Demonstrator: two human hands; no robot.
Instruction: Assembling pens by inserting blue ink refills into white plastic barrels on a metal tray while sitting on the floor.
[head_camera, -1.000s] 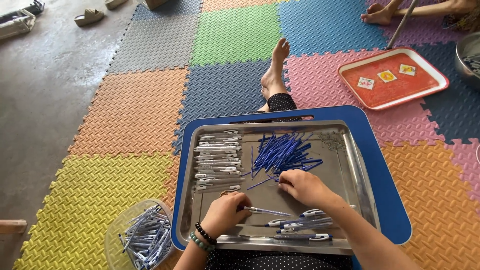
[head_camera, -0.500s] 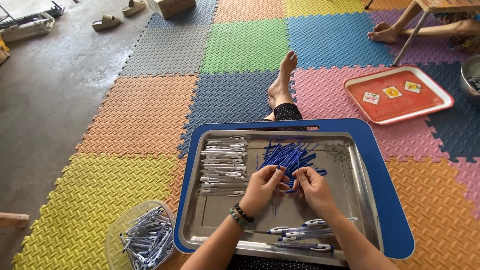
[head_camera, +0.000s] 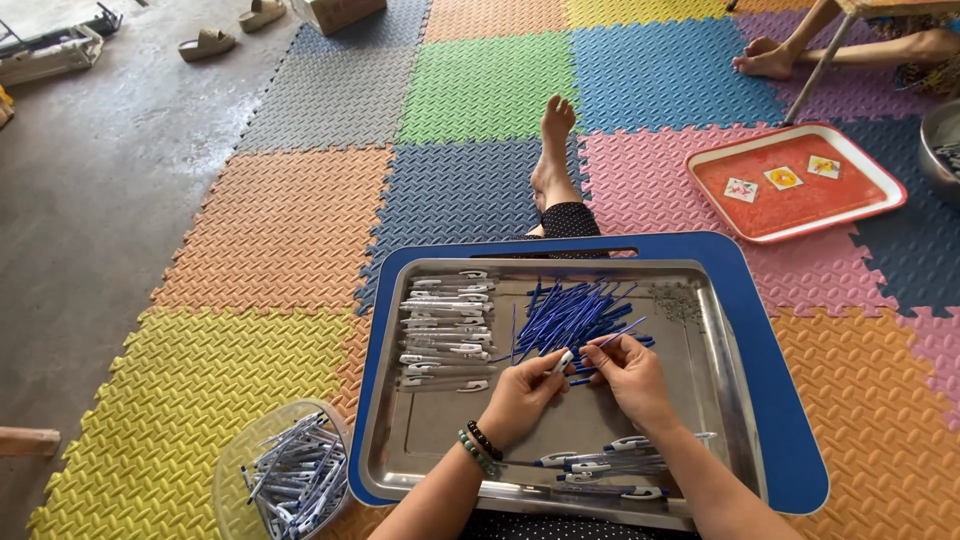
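Note:
A steel tray (head_camera: 720, 390) rests on a blue lap board (head_camera: 775, 400) over my legs. In the tray's middle lies a heap of thin blue pen refills (head_camera: 570, 312). A row of white pen barrels (head_camera: 443, 330) fills its left side. A few assembled pens (head_camera: 600, 465) lie near its front edge. My left hand (head_camera: 520, 395) pinches a white pen barrel (head_camera: 562, 361) by its tip. My right hand (head_camera: 632, 378) holds a blue refill (head_camera: 612, 338) right beside that barrel, at the near edge of the blue heap.
A clear plastic tub (head_camera: 285, 478) full of finished pens stands on the yellow mat to my left. An orange tray (head_camera: 795, 182) with small cards lies at the right rear. Another person's feet (head_camera: 765, 58) and a metal bowl (head_camera: 940, 150) are at the far right. Sandals (head_camera: 205, 43) sit on concrete.
Both hands moved up from the tray's front to the blue refill heap. The left hand now holds a white barrel and the right a refill, brought together.

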